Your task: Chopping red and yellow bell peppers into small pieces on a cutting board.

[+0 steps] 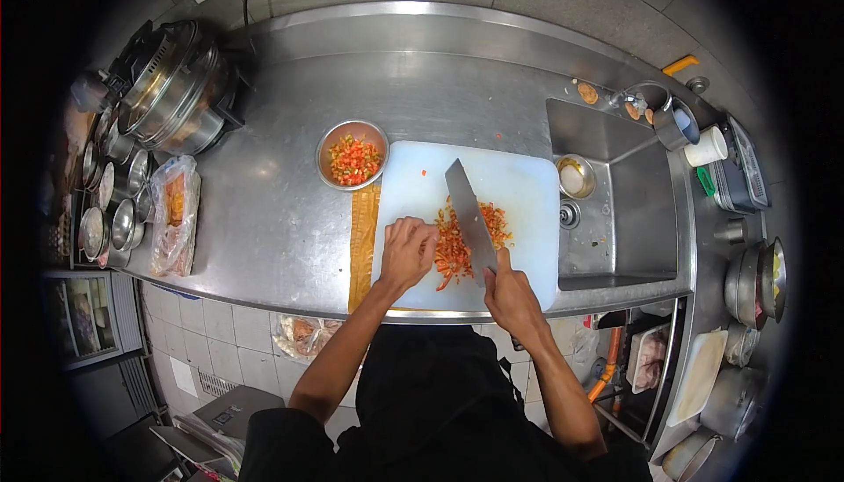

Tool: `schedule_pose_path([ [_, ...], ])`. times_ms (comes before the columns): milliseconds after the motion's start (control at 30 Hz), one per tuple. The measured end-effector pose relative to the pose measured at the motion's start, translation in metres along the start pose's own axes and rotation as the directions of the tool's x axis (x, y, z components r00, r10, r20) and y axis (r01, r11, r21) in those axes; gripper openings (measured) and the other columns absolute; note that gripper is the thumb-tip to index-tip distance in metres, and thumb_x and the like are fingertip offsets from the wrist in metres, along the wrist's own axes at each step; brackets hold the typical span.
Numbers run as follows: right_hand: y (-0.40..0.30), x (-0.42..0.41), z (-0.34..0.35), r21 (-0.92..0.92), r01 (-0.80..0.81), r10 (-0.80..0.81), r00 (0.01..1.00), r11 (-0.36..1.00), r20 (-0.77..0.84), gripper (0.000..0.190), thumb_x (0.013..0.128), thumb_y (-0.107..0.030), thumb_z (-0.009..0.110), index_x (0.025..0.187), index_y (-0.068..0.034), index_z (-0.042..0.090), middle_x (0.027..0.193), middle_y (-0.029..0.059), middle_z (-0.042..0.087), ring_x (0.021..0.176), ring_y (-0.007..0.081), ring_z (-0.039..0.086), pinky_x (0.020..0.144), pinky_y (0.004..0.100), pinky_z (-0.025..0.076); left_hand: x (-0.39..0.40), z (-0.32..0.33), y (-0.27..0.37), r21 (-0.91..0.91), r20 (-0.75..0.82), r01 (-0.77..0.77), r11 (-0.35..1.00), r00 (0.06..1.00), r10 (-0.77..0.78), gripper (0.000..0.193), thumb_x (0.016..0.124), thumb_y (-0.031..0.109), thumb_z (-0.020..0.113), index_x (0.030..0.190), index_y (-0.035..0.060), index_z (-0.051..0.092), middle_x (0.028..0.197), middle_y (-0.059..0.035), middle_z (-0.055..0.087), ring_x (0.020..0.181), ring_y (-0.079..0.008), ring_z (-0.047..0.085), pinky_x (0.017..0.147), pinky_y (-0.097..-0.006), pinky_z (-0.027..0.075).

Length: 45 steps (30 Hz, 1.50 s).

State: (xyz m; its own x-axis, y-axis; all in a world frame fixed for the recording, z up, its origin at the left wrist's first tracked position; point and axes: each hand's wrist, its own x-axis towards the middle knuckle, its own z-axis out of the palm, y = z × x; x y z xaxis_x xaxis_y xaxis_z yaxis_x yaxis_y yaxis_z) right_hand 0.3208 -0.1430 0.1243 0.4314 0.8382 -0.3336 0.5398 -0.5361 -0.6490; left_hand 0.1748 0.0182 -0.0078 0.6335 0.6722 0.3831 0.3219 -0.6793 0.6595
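My right hand [516, 298] grips a broad-bladed cleaver [471, 218], its blade pointing away from me across the pile. Finely chopped red and orange vegetable pieces [451, 244] lie beneath and on both sides of the blade, with longer strips at the near end. They rest on a white plastic cutting board [531, 185]. At the pile's left edge my left hand [404, 254] is curled over the board; its fingertips are partly hidden, so I cannot tell if they hold anything. A metal bowl [320, 164] of diced red and green vegetables [356, 160] stands beyond the board's left corner.
A yellow-brown cloth [364, 244] shows under the board's left side. The sink [643, 218] adjoins on the right, holding a small metal bowl [575, 177]. Leftward are a plastic bag of food [175, 215], several metal bowls [124, 221] and a large corded appliance [175, 86].
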Motion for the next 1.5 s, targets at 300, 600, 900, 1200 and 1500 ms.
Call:
schedule_pose_path([
  [300, 0.011, -0.012, 0.001, 0.032, -0.038, 0.038, 0.999, 0.999, 0.011, 0.022, 0.104, -0.010, 0.054, 0.113, 0.004, 0.039, 0.071, 0.0344, 0.063, 0.072, 0.0564, 0.064, 0.066, 0.0606, 0.046, -0.004, 0.017, 0.032, 0.215, 0.180, -0.002, 0.977, 0.983, -0.038, 0.021, 0.077, 0.026, 0.082, 0.087, 0.0125, 0.070, 0.099, -0.0058, 0.053, 0.100, -0.0253, 0.051, 0.087, -0.0440, 0.035],
  [600, 0.010, -0.015, -0.009, 0.053, -0.121, 0.122, 0.992, 0.991, -0.015, 0.023, 0.104, -0.011, 0.055, 0.113, 0.004, 0.040, 0.074, 0.0348, 0.064, 0.075, 0.0566, 0.064, 0.068, 0.0605, 0.047, 0.010, 0.016, 0.044, 0.213, 0.255, 0.116, 0.970, 0.952, -0.170, 0.014, 0.070, 0.022, 0.079, 0.078, 0.0129, 0.071, 0.099, -0.0066, 0.057, 0.101, -0.0267, 0.052, 0.084, -0.0454, 0.035],
  [900, 0.010, -0.015, 0.007, 0.002, -0.031, 0.031, 0.999, 1.000, 0.019, 0.024, 0.103, -0.009, 0.054, 0.114, 0.005, 0.039, 0.073, 0.0346, 0.063, 0.074, 0.0569, 0.063, 0.069, 0.0629, 0.045, 0.027, -0.023, 0.027, 0.264, 0.398, 0.085, 0.961, 0.898, -0.188, 0.006, 0.085, 0.017, 0.077, 0.083, 0.0138, 0.072, 0.097, -0.0069, 0.062, 0.100, -0.0270, 0.059, 0.087, -0.0441, 0.041],
  [1200, 0.004, -0.011, 0.047, -0.137, 0.061, -0.051, 0.995, 0.989, 0.081, 0.029, 0.089, 0.003, 0.058, 0.109, 0.007, 0.039, 0.073, 0.0338, 0.064, 0.074, 0.0552, 0.065, 0.070, 0.0595, 0.052, 0.003, 0.014, -0.010, 0.028, 0.120, 0.021, 0.999, 0.992, -0.024, 0.007, 0.094, 0.005, 0.061, 0.101, 0.0055, 0.062, 0.099, -0.0097, 0.060, 0.098, -0.0305, 0.057, 0.088, -0.0445, 0.041],
  [1500, 0.014, 0.029, 0.079, -0.102, 0.063, -0.061, 0.998, 0.993, 0.017, 0.028, 0.088, 0.004, 0.053, 0.113, 0.007, 0.040, 0.079, 0.0363, 0.067, 0.077, 0.0536, 0.068, 0.073, 0.0617, 0.053, 0.002, 0.023, -0.011, 0.135, 0.101, -0.041, 0.990, 0.994, 0.028, 0.008, 0.097, 0.009, 0.058, 0.103, 0.0054, 0.061, 0.101, -0.0103, 0.060, 0.099, -0.0298, 0.057, 0.090, -0.0435, 0.041],
])
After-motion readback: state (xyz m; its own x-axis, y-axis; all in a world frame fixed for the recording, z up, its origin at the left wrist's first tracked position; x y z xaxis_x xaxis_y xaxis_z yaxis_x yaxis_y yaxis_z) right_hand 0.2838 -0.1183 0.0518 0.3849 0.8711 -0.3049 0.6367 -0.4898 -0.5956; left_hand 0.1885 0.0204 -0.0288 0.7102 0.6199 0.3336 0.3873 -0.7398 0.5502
